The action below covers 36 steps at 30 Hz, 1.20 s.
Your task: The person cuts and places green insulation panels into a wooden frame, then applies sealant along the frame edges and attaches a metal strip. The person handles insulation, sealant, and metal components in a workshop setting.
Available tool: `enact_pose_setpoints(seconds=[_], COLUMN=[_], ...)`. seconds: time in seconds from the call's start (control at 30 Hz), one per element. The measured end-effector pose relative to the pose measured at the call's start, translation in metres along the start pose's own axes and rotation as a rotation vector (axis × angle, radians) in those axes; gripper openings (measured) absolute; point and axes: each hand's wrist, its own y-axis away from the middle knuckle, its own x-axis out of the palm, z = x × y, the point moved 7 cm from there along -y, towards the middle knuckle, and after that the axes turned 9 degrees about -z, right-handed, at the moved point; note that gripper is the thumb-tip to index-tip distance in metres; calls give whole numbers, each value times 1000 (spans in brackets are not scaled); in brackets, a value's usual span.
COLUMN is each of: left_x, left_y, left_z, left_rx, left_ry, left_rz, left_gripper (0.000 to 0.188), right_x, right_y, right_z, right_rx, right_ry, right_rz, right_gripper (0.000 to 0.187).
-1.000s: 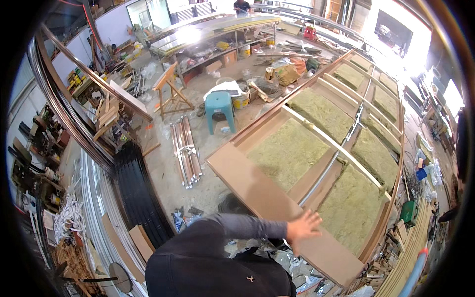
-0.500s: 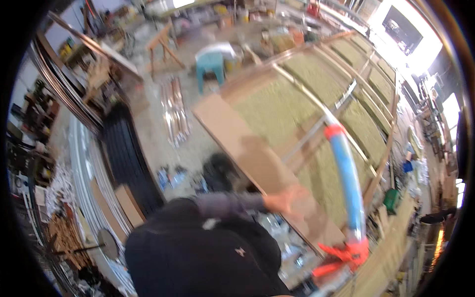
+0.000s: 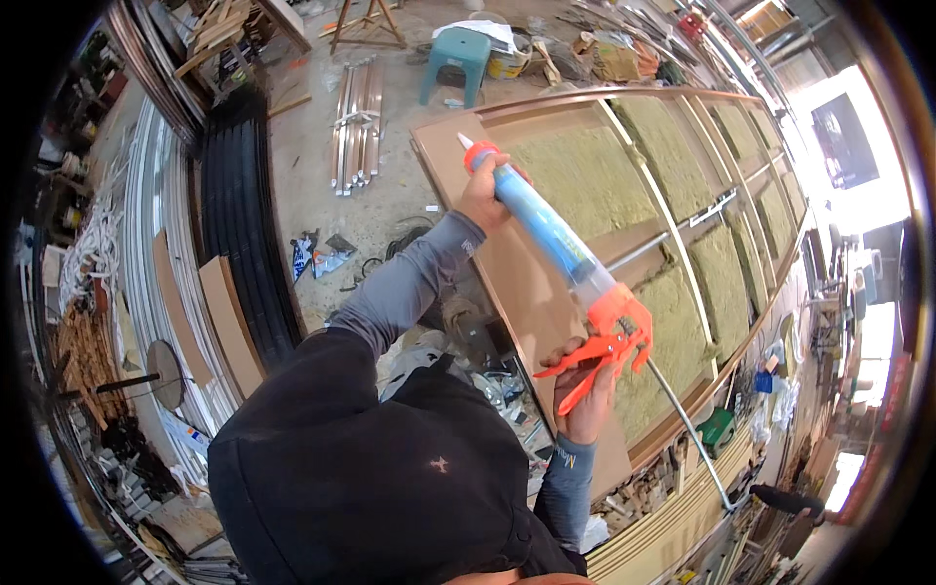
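A caulking gun (image 3: pixel 551 229) with a clear barrel, a blue filling and orange ends slants across the view, its pale nozzle pointing to the far left. My left hand (image 3: pixel 483 198) is wrapped round the front of the barrel, just behind the orange collar. At the rear, my right hand (image 3: pixel 585 398) is closed round the orange handle and trigger. A long metal rod (image 3: pixel 687 424) sticks out of the gun's back toward the lower right. Beneath lies a large framed panel with a brown board (image 3: pixel 522 292) along its near left side and yellowish insulation (image 3: pixel 575 175) between its bars.
Black profiles (image 3: pixel 239 205) and white lengths (image 3: pixel 161 253) are stacked on the left. A bundle of shiny strips (image 3: pixel 358 122) lies on the floor. Farther back stands a teal stool (image 3: pixel 458 60). Wood strips (image 3: pixel 673 526) and a green case (image 3: pixel 717 432) are at the right.
The caulking gun has swung from upright at the right to a leftward slant. My left hand has left the board and moved up, taking hold of the barrel's front.
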Motion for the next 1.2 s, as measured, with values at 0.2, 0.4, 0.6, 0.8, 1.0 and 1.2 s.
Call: enact_pose_setpoints(seconds=[0.2, 0.4, 0.6, 0.8, 1.0, 1.2], left_x=[-2, -9, -2, -6, -20, -15], left_y=[-33, -6, -20, -9, 65, 48], left_z=[-27, -28, -26, -5, 15, 62], left_rx=[26, -6, -16, 55, 24, -99], left_ry=[135, 283, 263, 46, -127, -196], left_rz=[35, -35, 45, -28, -52, -87], left_gripper=[30, 32, 40, 46, 50, 57], right_x=[33, 47, 52, 36, 1, -8], right_y=[-40, -50, -56, -45, 13, 27], right_z=[13, 46, 62, 81, 104, 108], right_rx=[-51, -58, -256, -138, -132, -183], right_ry=[233, 423, 848, 845, 900, 778], right_rz=[65, 133, 127, 13, 28, -45], right_gripper=[52, 59, 46, 46, 54, 51])
